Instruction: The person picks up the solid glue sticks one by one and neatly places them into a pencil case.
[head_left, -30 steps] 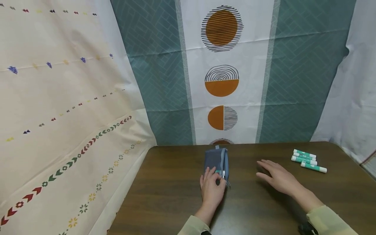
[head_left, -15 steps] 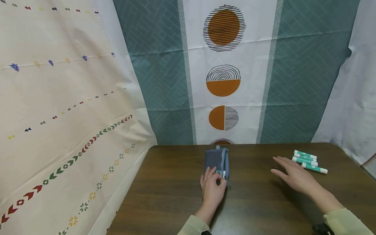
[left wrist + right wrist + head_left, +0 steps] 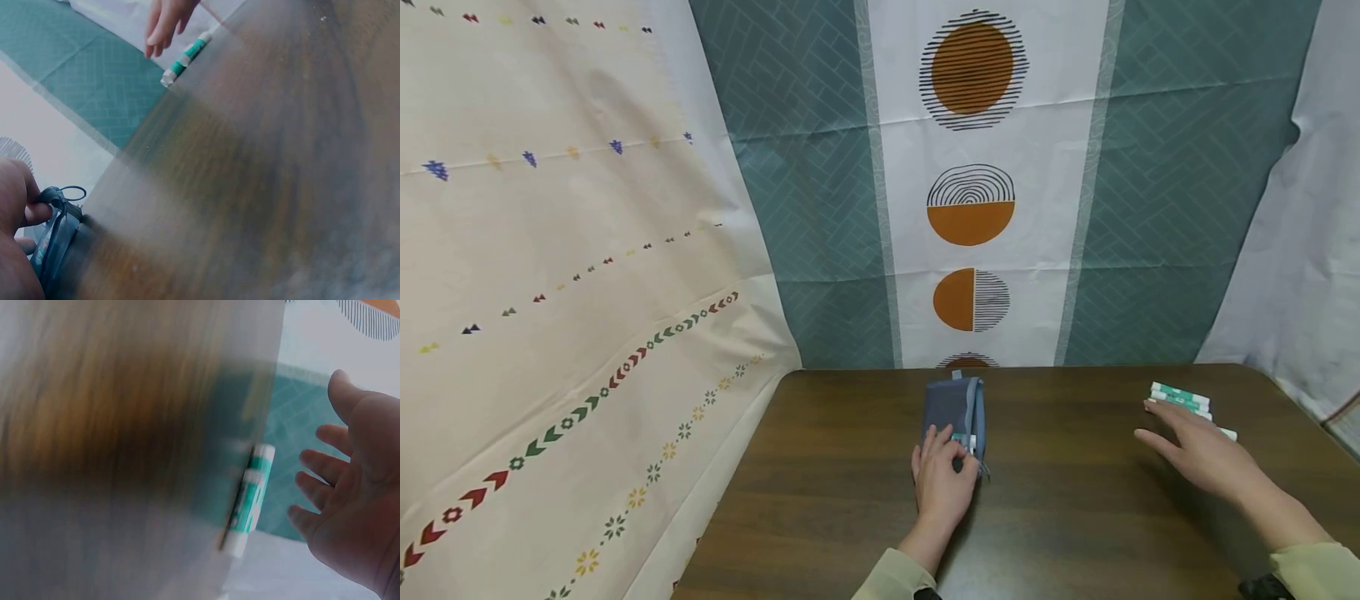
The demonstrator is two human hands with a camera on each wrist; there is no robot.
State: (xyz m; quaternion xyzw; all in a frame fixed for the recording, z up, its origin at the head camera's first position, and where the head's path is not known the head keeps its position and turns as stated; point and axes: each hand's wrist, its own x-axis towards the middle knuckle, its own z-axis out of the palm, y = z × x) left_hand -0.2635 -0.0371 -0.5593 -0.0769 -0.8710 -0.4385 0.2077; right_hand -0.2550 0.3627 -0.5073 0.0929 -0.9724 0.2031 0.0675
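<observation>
A blue-grey zippered pouch (image 3: pixel 945 403) lies near the far edge of the table. My left hand (image 3: pixel 942 490) pinches its near end between thumb and forefinger, by the zip. In the left wrist view a thin cord loop (image 3: pixel 75 192) sticks out beside the fingers. A green-and-white stick shows in the pouch's opening. My right hand (image 3: pixel 1206 454) hovers with fingers extended just in front of several green-and-white capped sticks (image 3: pixel 1180 392), hiding part of them. The right wrist view shows the sticks (image 3: pixel 250 503) beside the spread fingers, with nothing in the palm (image 3: pixel 362 506).
The brown wooden table (image 3: pixel 820 483) ends at a patterned cloth backdrop (image 3: pixel 1000 308). Cream cloth (image 3: pixel 625 350) hangs along the left side, and white cloth (image 3: pixel 1292 275) hangs at the right.
My right hand has moved rightward from the middle of the table to the capped sticks, now covering some of them. My left hand and the pouch stay in place.
</observation>
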